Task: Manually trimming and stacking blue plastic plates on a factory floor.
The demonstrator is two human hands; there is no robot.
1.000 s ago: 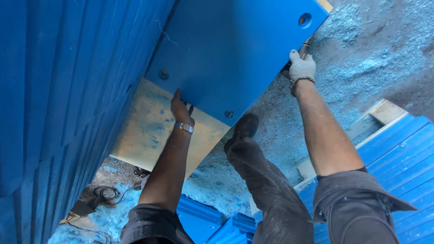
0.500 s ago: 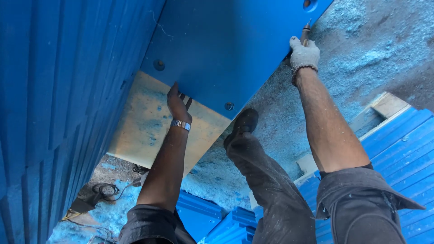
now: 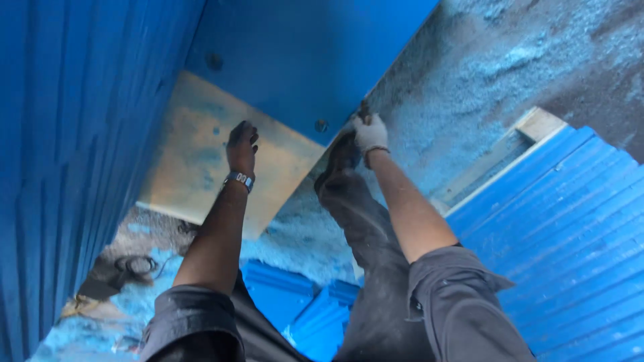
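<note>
A flat blue panel (image 3: 302,60) with bolt heads lies over a pale wooden board (image 3: 194,161). My bare left hand (image 3: 241,144), with a band on the wrist, rests on the board just below the panel's edge, its fingers curled. My gloved right hand (image 3: 370,133) is closed around a small dark tool (image 3: 364,110) at the panel's near corner, close to a bolt head (image 3: 321,125). My dark shoe (image 3: 342,157) stands right beside that hand.
A ribbed blue metal wall (image 3: 74,147) rises on the left. Corrugated blue sheets (image 3: 570,234) lie on the right beside a wooden strip (image 3: 537,124). The ground (image 3: 510,60) is dusted with blue powder. A coiled cable (image 3: 131,265) lies at lower left.
My right hand has come from the panel's far corner to its near corner by the shoe. My left hand has slid off the panel's edge onto the wooden board.
</note>
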